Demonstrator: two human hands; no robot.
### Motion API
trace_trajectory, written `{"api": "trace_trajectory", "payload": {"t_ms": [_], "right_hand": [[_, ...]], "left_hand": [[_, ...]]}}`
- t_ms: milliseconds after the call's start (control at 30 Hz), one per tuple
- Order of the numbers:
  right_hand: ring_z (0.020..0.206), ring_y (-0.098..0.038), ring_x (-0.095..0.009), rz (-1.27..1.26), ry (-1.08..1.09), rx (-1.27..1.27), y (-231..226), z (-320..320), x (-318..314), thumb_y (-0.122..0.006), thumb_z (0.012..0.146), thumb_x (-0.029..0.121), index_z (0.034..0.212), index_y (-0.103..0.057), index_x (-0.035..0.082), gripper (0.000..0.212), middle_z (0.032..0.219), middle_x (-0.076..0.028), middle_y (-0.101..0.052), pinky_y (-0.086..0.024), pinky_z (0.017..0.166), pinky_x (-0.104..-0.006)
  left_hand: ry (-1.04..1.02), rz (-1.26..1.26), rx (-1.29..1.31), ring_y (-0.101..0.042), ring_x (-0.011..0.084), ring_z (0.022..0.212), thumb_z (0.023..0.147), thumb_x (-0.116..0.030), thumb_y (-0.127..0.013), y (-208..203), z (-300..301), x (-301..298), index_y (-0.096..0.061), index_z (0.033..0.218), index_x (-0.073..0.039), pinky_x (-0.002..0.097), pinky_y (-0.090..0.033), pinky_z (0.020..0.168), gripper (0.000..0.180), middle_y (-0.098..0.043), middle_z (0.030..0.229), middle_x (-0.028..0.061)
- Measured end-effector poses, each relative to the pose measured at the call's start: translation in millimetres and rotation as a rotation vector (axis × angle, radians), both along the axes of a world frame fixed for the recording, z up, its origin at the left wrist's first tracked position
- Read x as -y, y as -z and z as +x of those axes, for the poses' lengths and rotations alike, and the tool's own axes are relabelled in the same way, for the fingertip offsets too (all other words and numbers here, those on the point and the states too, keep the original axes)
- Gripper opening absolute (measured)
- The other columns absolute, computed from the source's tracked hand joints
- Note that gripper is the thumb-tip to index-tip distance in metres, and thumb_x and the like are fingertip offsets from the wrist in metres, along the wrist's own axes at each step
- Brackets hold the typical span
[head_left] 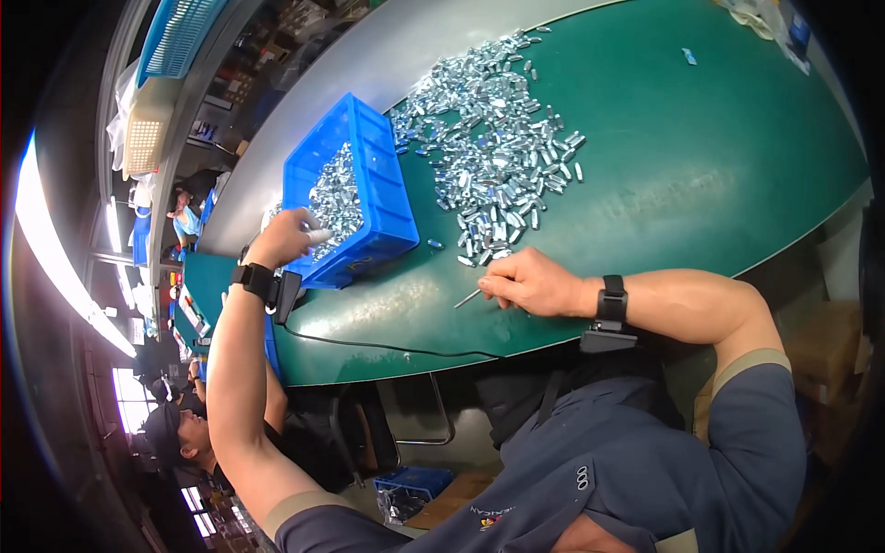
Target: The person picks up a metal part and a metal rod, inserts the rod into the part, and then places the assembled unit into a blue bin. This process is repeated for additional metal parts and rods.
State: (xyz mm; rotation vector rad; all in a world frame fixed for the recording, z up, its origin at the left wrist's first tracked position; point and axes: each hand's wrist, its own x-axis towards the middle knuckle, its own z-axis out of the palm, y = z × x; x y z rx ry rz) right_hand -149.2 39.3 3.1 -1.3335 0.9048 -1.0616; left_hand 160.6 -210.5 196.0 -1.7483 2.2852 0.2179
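My left hand (284, 240) reaches over the near left rim of a blue plastic bin (385, 175), its fingers drawn together. A whitish covering or piece shows at the fingertips, and what they pinch, if anything, cannot be made out. Inside the bin lies a heap of small shiny metal pieces (336, 192). My right hand (529, 282) is closed around a thin metal rod (468, 299), which points down to the left above the green tabletop (673, 184). Just beyond that hand, a large loose pile of the same short metal pieces (502, 138) spreads to the right of the bin.
A black cable (396, 348) runs from the left wrist device along the table's near edge. A small blue-white scrap (689, 57) lies far right, near a plastic bag (770, 23). Another person (175, 433) sits at left. A blue crate (415, 481) stands below the table.
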Motion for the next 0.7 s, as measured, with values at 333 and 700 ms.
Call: {"api": "trace_trajectory", "payload": {"t_ms": [333,700], "right_hand": [[0.06,-0.06,-0.009,0.073,-0.017,0.043,-6,-6,-2,-0.058,0.103,0.021,0.089,-0.069,0.0,0.028,0.071,-0.003,-0.067,-0.048,0.057,-0.0272],[0.063,-0.063,-0.019,0.02,-0.023,0.017,-7,-1,1,-0.058,0.102,0.024,0.085,-0.068,0.003,0.029,0.07,-0.007,-0.067,-0.049,0.062,-0.0337]], "left_hand": [[0.152,0.444,-0.043,-0.068,0.0214,0.07,0.087,-0.03,-0.081,33,-62,26,-0.062,0.097,0.0,0.0346,-0.054,0.068,0.037,-0.069,0.079,0.0104],[0.33,0.105,-0.241,-0.069,0.022,0.087,0.092,-0.025,-0.076,62,-15,85,-0.061,0.113,-0.001,0.0356,-0.055,0.077,0.036,-0.071,0.098,0.0125]]}}
